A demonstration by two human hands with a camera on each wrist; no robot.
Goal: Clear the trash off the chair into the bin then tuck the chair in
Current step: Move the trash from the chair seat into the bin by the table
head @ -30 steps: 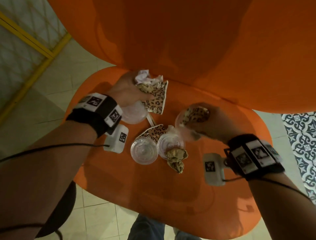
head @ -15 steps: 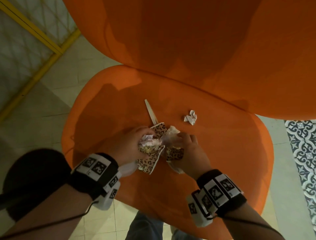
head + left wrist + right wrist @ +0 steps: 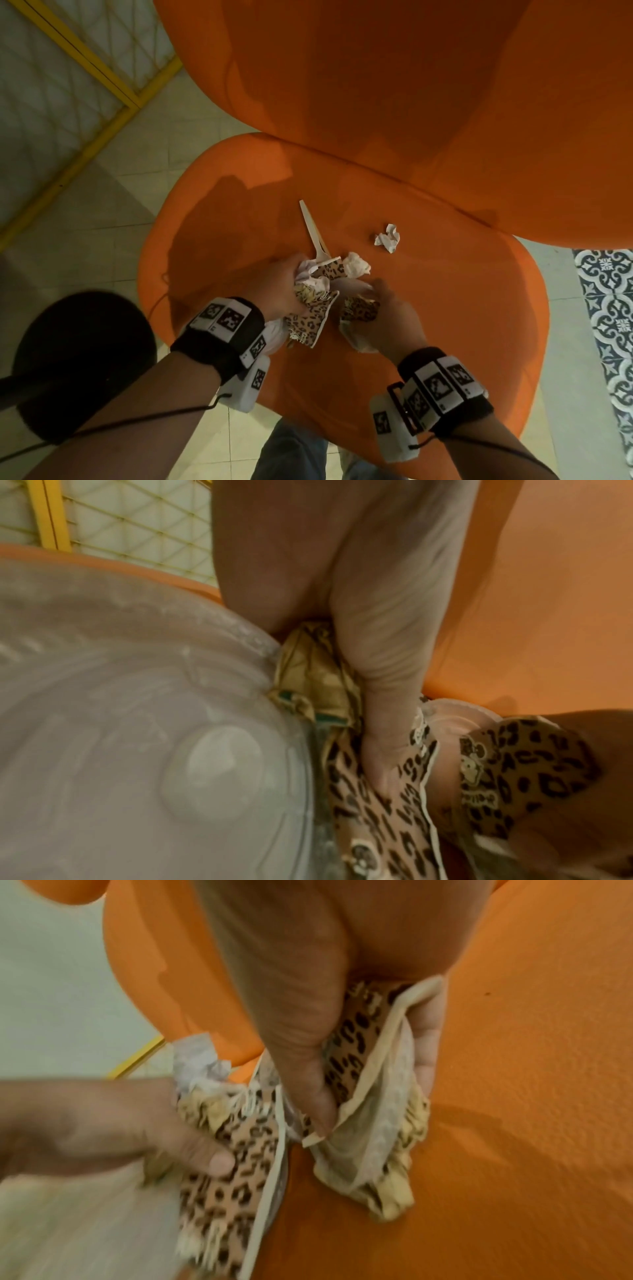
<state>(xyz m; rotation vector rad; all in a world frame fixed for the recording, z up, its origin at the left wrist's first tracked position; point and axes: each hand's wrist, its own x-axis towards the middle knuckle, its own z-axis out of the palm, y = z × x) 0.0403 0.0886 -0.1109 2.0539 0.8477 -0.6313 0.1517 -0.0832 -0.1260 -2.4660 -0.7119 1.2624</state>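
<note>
My left hand grips a bundle of trash over the orange chair seat: a flattened leopard-print paper cup, crumpled tissue and a clear plastic lid. Right beside it, my right hand grips another crushed leopard-print cup with a pale liner. The two bundles almost touch. A wooden fork lies on the seat just beyond my left hand. A crumpled white tissue sits against the bundles, and a smaller paper ball lies alone farther right.
The orange chair back rises just behind the seat. A dark round object sits low on the left under my forearm. Pale floor tiles and a yellow-framed mesh panel lie to the left, patterned tiles to the right.
Both hands have gathered the cups and lids and drawn back toward the seat's front edge. The fork and a small paper ball stayed lying on the seat.
</note>
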